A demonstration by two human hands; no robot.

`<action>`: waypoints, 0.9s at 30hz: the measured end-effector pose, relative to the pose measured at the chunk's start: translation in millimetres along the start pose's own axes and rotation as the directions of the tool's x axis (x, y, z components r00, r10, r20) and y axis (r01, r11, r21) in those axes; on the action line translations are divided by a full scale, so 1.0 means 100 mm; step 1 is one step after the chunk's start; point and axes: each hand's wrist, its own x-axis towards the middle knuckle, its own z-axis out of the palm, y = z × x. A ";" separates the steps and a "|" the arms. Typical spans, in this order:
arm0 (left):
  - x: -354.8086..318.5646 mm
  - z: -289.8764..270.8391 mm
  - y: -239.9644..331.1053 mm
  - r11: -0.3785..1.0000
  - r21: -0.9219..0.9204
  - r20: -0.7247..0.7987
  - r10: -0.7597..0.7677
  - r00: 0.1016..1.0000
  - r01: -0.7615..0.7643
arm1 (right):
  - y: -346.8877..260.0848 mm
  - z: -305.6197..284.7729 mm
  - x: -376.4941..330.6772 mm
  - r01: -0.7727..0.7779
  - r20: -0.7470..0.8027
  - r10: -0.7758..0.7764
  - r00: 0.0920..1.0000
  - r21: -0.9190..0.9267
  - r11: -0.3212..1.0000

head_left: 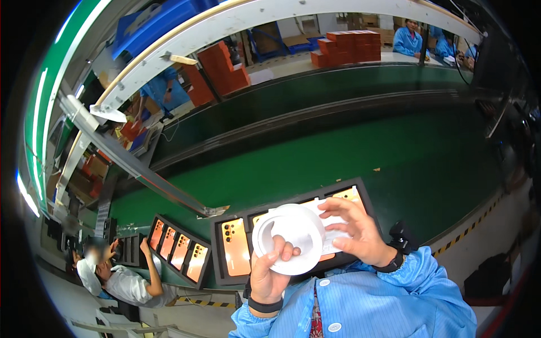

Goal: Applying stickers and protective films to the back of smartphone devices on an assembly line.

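Observation:
A white roll (311, 217), with a wide ring shape and what looks like a white strip at its right side, is tilted in front of me. My left hand (272, 269) grips it, with fingers showing through the hollow centre. My right hand (360, 232) is beside the roll, fingers curved and apart around the white strip (333, 235); whether they touch the strip is hard to tell. Beneath both hands lies a dark tray (218, 245) holding several orange phones, backs up. One phone (235, 248) shows at its left end; the roll and hands partly hide the others.
Left of my tray, a second dark tray (181, 276) holds several orange phones. A person in white (132, 287) sits beyond it, one hand near its edge. A metal post (152, 179) rises from the green table (293, 163). Red-orange boxes (354, 48) and people in blue are farther back.

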 end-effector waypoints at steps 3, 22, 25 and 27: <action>0.05 -0.06 -0.08 0.999 -0.030 0.037 -0.032 0.999 0.033 | 0.09 0.01 -0.03 -0.187 0.122 0.168 0.978 0.167 0.968; 0.06 0.00 -0.32 0.342 0.891 0.250 0.183 0.951 -0.300 | 0.65 0.08 0.20 -0.253 0.092 0.299 0.950 0.789 0.559; 0.07 0.01 -0.30 0.363 0.898 0.189 0.194 0.963 -0.249 | 0.67 0.04 0.22 -0.323 0.126 0.332 0.935 0.692 0.646; 0.09 0.02 -0.27 0.344 0.914 0.151 0.201 0.968 -0.214 | 0.66 -0.02 0.24 -0.351 0.100 0.357 0.929 0.547 0.760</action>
